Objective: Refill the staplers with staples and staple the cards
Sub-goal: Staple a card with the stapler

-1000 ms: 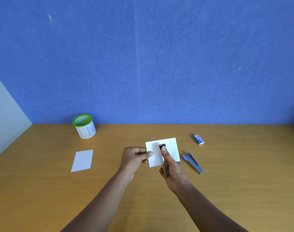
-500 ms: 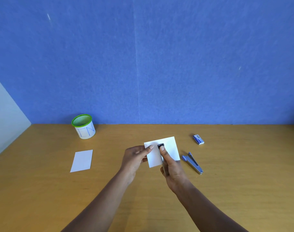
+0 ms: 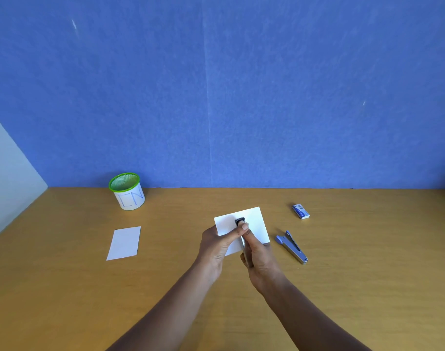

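My right hand (image 3: 258, 259) grips a dark stapler (image 3: 240, 221) whose head sits over a white card (image 3: 254, 221). My left hand (image 3: 216, 247) holds the card's left edge, and its thumb reaches across onto the stapler head beside my right thumb. A second, blue and silver stapler (image 3: 291, 247) lies on the desk just right of the card, with nothing touching it. A small blue staple box (image 3: 300, 211) lies behind that stapler. Another white card (image 3: 124, 243) lies flat at the left.
A white mesh cup with a green rim (image 3: 127, 191) stands at the back left against the blue wall. The wooden desk (image 3: 368, 287) stretches wide to the right and toward me. A white side panel (image 3: 6, 178) borders the desk's left edge.
My left thumb has slid right along the card onto the stapler head. The card has tilted and shifted slightly left. The other things have stayed put.
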Demonstrator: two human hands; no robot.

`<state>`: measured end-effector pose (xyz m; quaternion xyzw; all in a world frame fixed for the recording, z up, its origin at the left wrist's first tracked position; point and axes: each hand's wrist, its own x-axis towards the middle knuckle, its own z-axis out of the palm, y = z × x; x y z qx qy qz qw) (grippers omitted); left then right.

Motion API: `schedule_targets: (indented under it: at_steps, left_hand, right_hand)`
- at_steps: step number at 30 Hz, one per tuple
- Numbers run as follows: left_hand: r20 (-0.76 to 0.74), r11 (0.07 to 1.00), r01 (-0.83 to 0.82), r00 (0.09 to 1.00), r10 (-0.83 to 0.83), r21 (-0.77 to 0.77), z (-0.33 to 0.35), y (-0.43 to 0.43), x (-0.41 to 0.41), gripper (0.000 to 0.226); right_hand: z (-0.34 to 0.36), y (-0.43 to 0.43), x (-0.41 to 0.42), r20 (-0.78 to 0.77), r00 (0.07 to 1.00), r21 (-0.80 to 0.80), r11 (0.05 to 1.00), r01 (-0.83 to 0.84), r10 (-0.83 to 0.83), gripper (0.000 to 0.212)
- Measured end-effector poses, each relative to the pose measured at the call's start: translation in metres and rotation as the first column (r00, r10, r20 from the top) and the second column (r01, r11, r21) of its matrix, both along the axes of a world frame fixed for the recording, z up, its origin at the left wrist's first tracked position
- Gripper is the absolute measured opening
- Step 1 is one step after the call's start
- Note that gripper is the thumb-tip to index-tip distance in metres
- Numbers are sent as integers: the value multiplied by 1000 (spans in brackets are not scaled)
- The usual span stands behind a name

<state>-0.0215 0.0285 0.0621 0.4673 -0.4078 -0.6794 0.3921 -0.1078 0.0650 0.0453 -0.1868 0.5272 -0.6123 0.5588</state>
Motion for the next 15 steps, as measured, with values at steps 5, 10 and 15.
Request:
schedule_targets:
  at_steps: [5,10,15]
  left_hand:
    - [-1,998,-67,998,67,9,3,0,-1,28]
    - [-28,995,-98,995,98,6,7,1,-2,19]
    - [-43,994,-107,993,106,-12,11,3,-3,15]
  right_hand:
    - [4,0,-1,23,1000,-54,999,-4,6,13]
    - [5,-2,1,17,1000,-47,999,3,-3,10]
    - [1,-4,2,-4,1000,-56,998,3,-4,18]
